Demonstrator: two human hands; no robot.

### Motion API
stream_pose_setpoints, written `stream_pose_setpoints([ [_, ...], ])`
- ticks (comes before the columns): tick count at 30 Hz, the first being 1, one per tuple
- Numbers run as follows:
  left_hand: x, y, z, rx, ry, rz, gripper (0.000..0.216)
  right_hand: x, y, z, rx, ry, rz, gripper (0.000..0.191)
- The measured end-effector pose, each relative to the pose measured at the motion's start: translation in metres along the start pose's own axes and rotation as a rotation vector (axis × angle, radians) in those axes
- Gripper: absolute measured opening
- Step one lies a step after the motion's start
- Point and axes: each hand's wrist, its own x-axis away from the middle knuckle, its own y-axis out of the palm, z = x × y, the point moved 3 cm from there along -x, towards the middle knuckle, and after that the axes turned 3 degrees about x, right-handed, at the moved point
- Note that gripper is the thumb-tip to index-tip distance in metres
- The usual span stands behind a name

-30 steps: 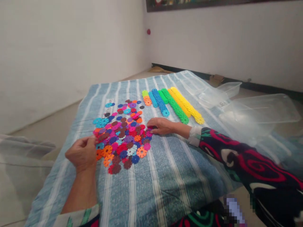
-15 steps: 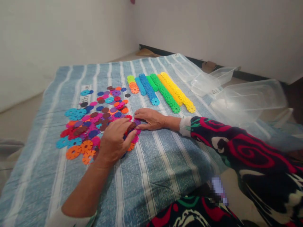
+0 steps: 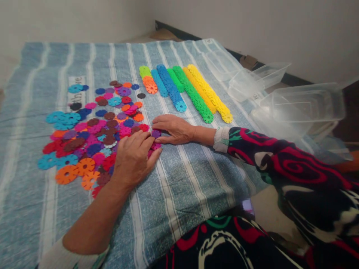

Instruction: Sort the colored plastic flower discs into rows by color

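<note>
Head camera showed the left hand [image 3: 133, 158] lying palm-down on the near right edge of the loose pile of flower-shaped discs [image 3: 92, 138]. Its fingers were close together and slightly curled, and whether it gripped a disc beneath could not be told. The right hand [image 3: 175, 129] lay flat on the striped cloth [image 3: 196, 179], holding nothing. Its fingertips touched a purple disc [image 3: 156, 133] at the pile's edge, just beside the left fingertips. Sorted rows of discs [image 3: 187, 89] in orange, blue, green and yellow lay beyond the right hand, with clear plastic tubs [image 3: 305, 108] further right. Both hands crowded one spot, so a sweep of either seemed likely to scatter neighbouring discs or drag the soft cloth. The right sleeve [image 3: 266, 157], if swung outward, could knock the rows askew.
</note>
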Motion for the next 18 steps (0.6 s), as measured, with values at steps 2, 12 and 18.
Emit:
stream_pose_setpoints([
  [2,0.0009,-0.0001,0.0006,0.018,-0.009,0.003,0.033,0.0001,0.0001,0.0001,0.004,0.003,-0.012,0.043],
  [12,0.0068,-0.0013,-0.0001,0.104,-0.077,0.005,0.033,-0.0074,-0.0033,-0.0019,0.104,0.012,-0.085,0.053],
  [18,0.0078,-0.0034,-0.0004,0.103,-0.082,0.011,0.032,-0.0089,-0.0027,-0.0042,0.153,0.013,-0.099,0.057],
])
